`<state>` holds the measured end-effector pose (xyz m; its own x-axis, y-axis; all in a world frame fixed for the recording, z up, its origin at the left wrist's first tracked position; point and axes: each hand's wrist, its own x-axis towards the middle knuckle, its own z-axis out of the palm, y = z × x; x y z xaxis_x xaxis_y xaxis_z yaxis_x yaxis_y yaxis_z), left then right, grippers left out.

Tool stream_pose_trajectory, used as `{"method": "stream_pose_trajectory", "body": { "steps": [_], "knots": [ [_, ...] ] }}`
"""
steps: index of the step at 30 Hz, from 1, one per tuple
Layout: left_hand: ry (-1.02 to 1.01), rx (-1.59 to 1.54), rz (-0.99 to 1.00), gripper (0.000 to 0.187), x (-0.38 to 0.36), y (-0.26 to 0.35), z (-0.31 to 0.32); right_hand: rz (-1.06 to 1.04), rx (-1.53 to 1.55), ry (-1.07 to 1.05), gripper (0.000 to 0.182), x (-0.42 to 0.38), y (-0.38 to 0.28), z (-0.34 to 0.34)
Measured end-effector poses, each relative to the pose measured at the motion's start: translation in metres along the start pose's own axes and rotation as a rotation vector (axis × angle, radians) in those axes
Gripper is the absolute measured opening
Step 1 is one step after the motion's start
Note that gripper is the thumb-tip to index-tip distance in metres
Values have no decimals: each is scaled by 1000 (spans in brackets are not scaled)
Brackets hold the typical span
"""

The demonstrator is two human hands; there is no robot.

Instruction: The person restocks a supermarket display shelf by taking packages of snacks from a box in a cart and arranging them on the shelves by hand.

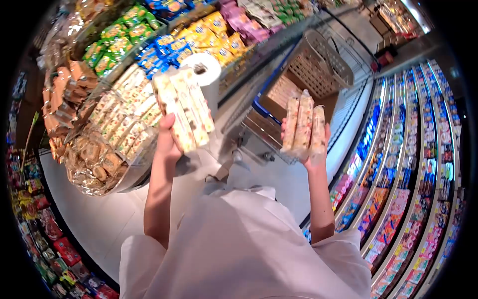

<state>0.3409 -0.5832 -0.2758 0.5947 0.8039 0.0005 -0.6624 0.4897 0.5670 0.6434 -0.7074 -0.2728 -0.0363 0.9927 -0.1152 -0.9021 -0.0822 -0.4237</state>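
Note:
My left hand [168, 139] is closed round a group of three long, pale wrapped bars [183, 107] with dark specks, held up beside the display bin. On the right, my right hand [326, 144] grips three more wrapped bars [303, 124], pinkish with red and dark bits. These are near the front of a shopping cart [256, 130]. Similar bars lie stacked in the bin [119, 112] at the left, and a box of pinkish bars [285, 94] sits in the cart. Most of my fingers are hidden behind the bars.
A beige perforated basket [311, 62] rests in the cart. Green, blue and yellow snack packs [214, 35] fill the display above. A white roll [201, 70] stands at its edge. Bagged round snacks [94, 162] are at the left; curved shelves [398, 184] line the right.

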Motion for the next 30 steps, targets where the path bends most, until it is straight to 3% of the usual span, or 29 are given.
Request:
{"method": "stream_pose_trajectory", "body": {
  "steps": [3, 8, 9, 14, 17, 21, 26, 30],
  "knots": [
    [74, 48, 138, 88, -31, 35, 1, 174, -114, -89, 86, 42, 26, 47],
    [235, 69, 356, 86, -50, 88, 12, 116, -558, -131, 74, 98, 53, 115],
    [193, 8, 412, 83, -47, 103, 10, 111, -651, -180, 73, 118, 56, 124],
    [21, 150, 591, 79, -9, 229, 17, 87, -841, -415, 60, 232, 69, 223],
    [162, 227, 693, 72, 16, 297, 18, 47, -874, -458, 54, 299, 61, 256],
    [261, 404, 740, 71, 43, 380, 15, 48, -844, -537, 50, 376, 51, 304],
    [391, 403, 765, 61, 70, 452, 5, -22, -937, -654, 50, 464, 59, 391],
    [368, 414, 691, 57, 80, 498, 0, -222, -1239, -694, 58, 515, 85, 470]
  ]
}}
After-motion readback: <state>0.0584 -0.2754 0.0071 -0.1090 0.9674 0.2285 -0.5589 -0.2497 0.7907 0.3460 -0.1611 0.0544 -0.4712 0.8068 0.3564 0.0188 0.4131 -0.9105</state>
